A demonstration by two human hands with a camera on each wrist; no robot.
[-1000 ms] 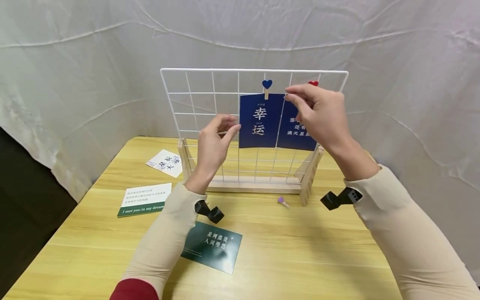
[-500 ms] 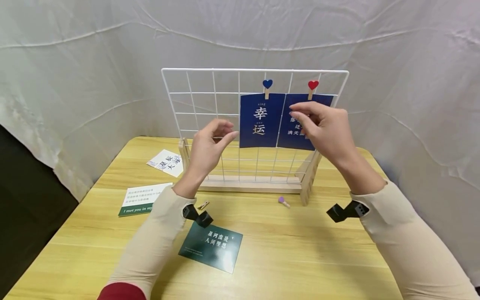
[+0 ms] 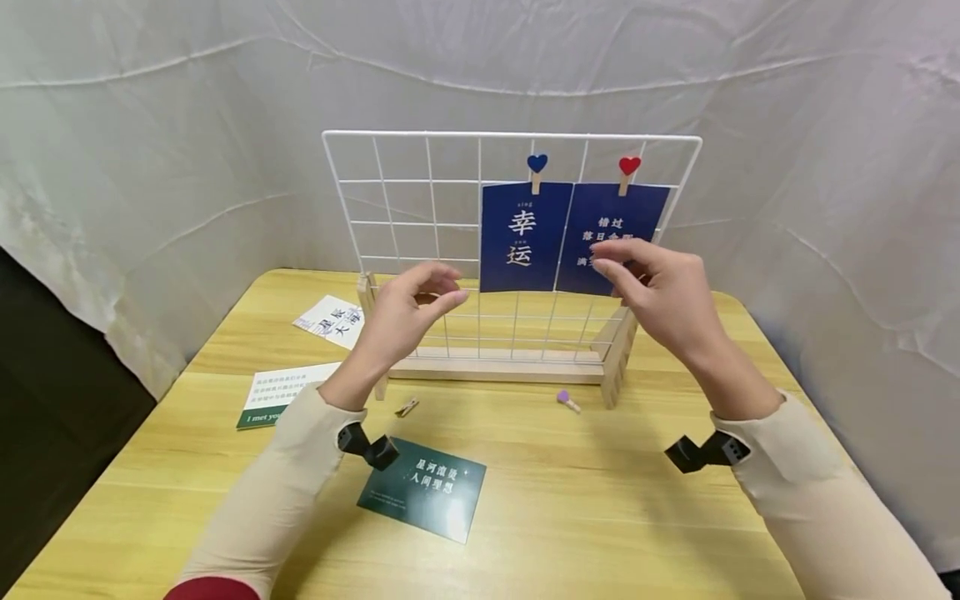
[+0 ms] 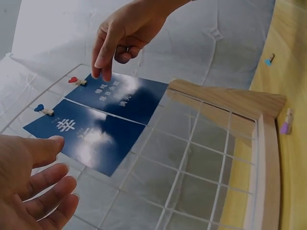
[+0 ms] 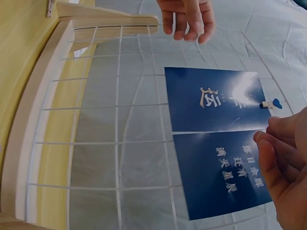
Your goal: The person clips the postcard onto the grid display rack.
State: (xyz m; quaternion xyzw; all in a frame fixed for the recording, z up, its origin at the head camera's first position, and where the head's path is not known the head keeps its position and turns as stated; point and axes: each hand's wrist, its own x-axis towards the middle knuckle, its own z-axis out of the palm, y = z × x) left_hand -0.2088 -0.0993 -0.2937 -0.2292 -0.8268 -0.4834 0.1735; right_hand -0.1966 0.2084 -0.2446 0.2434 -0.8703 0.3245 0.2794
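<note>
2 blue cards clipped; L grip loose, alongside; R grip loose, in front

On the table before you, two cards hang side by side on the rack's right half; loose cards lie left and in front, pegs just before it.

A: What's behind?
B: Pale creased fabric, rear and both sides.
A: Surface?
B: Yellow wood-grain, rounded rear corners, soft shadow at right.
A: Far left?
B: Dark area below the fabric's slanting edge.
</note>
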